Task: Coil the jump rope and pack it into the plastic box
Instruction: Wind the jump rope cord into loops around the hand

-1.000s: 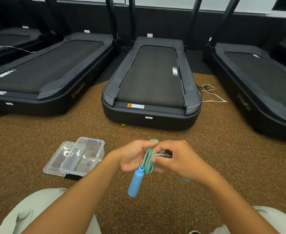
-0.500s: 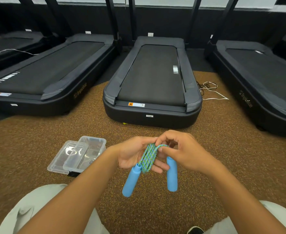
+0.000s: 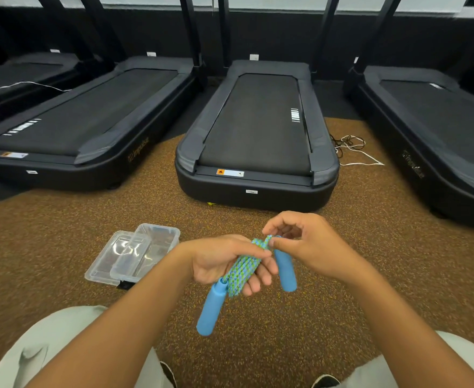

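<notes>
The jump rope (image 3: pixel 242 271) is a blue-and-green braided cord with two light blue handles, bundled into a short coil in mid-air above the floor. My left hand (image 3: pixel 219 261) is shut around the coil, and one handle (image 3: pixel 210 309) hangs down below it. My right hand (image 3: pixel 311 245) pinches the top of the coil where the second handle (image 3: pixel 285 268) hangs. The clear plastic box (image 3: pixel 146 252) sits open on the floor to the left of my left hand, leaning on its clear lid (image 3: pixel 107 257).
The floor is brown speckled rubber (image 3: pixel 370 247). A black treadmill (image 3: pixel 258 135) stands straight ahead, with others at left (image 3: pixel 76 124) and right (image 3: pixel 440 135). Loose cables (image 3: pixel 350 149) lie beside the middle treadmill. My knees in light trousers (image 3: pixel 48 345) frame the bottom.
The second blue handle came into view at my right hand. Both hands rose a little, and my right hand shifted from wrapping the cord to pinching the coil's top.
</notes>
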The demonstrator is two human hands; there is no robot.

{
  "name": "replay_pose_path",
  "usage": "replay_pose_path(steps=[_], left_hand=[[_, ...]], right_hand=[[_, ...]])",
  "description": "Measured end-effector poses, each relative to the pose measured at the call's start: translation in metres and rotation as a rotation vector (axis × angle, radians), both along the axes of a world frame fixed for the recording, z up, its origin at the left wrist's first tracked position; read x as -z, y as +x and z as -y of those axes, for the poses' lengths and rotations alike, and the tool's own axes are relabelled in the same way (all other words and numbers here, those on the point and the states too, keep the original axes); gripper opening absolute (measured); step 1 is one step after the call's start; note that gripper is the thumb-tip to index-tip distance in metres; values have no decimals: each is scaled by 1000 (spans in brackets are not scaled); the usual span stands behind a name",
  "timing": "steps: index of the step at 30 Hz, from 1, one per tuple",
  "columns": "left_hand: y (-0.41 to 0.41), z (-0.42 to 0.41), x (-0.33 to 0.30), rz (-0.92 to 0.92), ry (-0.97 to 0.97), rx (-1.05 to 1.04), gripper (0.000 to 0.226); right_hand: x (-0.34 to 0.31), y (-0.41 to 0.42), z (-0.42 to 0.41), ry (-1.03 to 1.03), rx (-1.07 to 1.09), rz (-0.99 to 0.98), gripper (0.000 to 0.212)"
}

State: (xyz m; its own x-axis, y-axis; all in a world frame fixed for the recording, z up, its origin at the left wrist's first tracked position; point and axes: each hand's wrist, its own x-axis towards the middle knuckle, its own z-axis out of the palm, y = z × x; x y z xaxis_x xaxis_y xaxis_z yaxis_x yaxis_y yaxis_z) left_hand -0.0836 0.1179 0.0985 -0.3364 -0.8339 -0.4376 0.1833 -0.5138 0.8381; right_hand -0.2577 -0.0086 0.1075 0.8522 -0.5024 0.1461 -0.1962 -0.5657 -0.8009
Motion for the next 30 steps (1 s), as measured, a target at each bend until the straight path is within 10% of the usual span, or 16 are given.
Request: replay_pose_path(steps=[17, 30], left_hand=[[5, -15, -13, -208, 15, 130, 13], [15, -40, -33, 258, -66, -236, 16]], right_hand=[[5, 3, -19, 626, -293, 50, 41], [10, 36, -42, 572, -131, 76, 23]])
